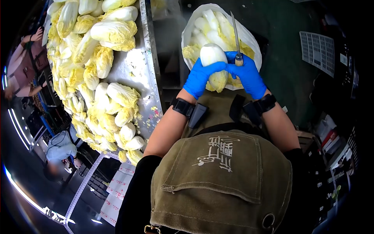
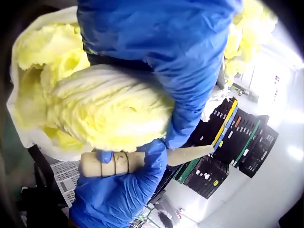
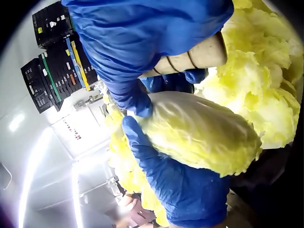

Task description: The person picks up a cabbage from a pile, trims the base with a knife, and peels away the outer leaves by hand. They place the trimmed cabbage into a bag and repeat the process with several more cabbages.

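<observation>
In the head view, my blue-gloved left hand grips a napa cabbage, its white base pointing away from me. My right hand, also gloved, holds a knife by its wooden handle, blade pointing up and away, while its thumb reaches to the cabbage. The left wrist view shows the pale handle in the curled right fingers below the leafy cabbage. In the right wrist view both thumbs meet at one end of the cabbage. Beneath the hands stands a white-lined container filled with cabbages.
To the left, a metal table carries a large heap of napa cabbages. A grey plastic crate lies at the right. Other people are beyond the table, and patterned white boxes stand near its close end.
</observation>
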`<state>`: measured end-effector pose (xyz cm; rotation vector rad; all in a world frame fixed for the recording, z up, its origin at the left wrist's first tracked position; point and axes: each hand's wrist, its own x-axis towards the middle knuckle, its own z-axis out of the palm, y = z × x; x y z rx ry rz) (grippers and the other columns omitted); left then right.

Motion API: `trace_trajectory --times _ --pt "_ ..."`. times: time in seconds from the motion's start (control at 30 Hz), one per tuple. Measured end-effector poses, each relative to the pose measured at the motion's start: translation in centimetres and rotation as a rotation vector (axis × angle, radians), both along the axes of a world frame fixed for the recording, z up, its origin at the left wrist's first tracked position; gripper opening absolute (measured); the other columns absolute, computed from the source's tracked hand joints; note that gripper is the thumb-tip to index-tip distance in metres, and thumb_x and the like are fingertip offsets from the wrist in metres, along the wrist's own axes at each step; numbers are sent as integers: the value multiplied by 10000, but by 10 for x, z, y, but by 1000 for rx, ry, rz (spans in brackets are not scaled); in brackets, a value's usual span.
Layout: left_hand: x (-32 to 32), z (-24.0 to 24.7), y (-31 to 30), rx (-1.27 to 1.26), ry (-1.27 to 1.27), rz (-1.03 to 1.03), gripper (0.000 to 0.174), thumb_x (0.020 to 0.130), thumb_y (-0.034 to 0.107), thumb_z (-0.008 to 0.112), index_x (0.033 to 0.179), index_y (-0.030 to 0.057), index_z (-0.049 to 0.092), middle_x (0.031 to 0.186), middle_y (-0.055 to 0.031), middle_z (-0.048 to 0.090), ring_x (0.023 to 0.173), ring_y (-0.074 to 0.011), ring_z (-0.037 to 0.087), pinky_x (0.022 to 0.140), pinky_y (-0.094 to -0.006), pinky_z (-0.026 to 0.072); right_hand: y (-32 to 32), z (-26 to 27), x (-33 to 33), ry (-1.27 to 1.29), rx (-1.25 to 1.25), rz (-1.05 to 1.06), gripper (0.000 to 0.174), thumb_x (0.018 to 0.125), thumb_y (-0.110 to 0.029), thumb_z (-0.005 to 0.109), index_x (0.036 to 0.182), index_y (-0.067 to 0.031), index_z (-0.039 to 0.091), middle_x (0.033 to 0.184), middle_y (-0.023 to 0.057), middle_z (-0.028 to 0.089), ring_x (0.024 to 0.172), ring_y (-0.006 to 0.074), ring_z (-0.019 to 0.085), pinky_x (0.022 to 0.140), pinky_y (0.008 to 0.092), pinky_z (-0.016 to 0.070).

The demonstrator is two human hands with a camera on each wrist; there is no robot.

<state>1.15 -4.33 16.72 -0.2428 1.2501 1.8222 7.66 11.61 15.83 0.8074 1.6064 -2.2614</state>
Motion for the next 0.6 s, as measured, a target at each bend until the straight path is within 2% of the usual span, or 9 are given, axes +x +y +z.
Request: trace_trajectory --times 0.07,0.1,0.17,0.27,0.4,0.43,0.5,0.57,0.6 --pt "1 -3 -2 63 -159 54 478 804 131 669 1239 29 498 1100 -67 594 1024 -174 572 888 -320 465 -2 -4 0 -21 -3 9 375 768 -146 718 1114 -37 622 941 24 650 730 59 571 568 192 433" --pt "3 -7 -1 64 -138 70 480 799 134 671 1235 32 499 1100 -73 591 1027 -180 574 889 -325 469 -3 -7 -1 -19 -4 6 366 768 -142 714 1106 -34 624 942 23 650 741 66 574 587 199 445" --pt "3 -12 -2 4 -25 56 494 787 127 684 1234 31 498 1105 -80 589 1021 -178 573 885 -322 472 -2 -13 -2 -7 4 -9 348 768 -134 706 1091 -28 629 943 22 650 763 80 581 625 214 468" --pt "3 -11 -4 -162 143 -4 513 751 134 728 1205 25 516 1098 -88 587 992 -170 569 861 -316 477 -5 -19 0 128 207 30 351 767 -131 701 1092 -22 627 945 27 649 807 106 590 714 248 490" --pt "-7 -27 -22 -368 437 -61 556 703 167 778 1179 12 535 1068 -94 596 962 -174 571 841 -314 483 21 -18 2 102 239 36 370 758 -141 714 1097 -24 625 956 39 648 844 118 589 781 270 486" --pt "-12 -25 -27 -359 360 -175 567 701 176 765 1185 1 527 1064 -96 594 959 -181 569 839 -310 479 27 -16 3 60 301 76 374 757 -146 716 1098 -24 625 959 43 648 846 116 589 784 270 485" --pt "-14 -29 -41 -315 249 -152 542 727 180 729 1194 -4 523 1071 -93 589 960 -182 570 839 -308 477 37 -29 9 65 441 97 406 754 -170 725 1114 -17 615 965 50 648 840 129 591 785 280 486" --pt "-18 -15 -53 -225 84 -65 543 763 186 665 1241 -5 493 1098 -96 580 967 -185 572 849 -302 472 49 -49 16 69 375 39 429 745 -188 741 1116 -14 611 967 59 646 866 138 588 805 284 479" --pt "-17 -9 -59 -249 122 -1 573 774 172 645 1285 -3 452 1137 -98 562 1009 -189 557 881 -309 457 52 -54 17 72 344 8 441 741 -197 749 1117 -13 609 969 63 645 879 142 586 815 286 475"
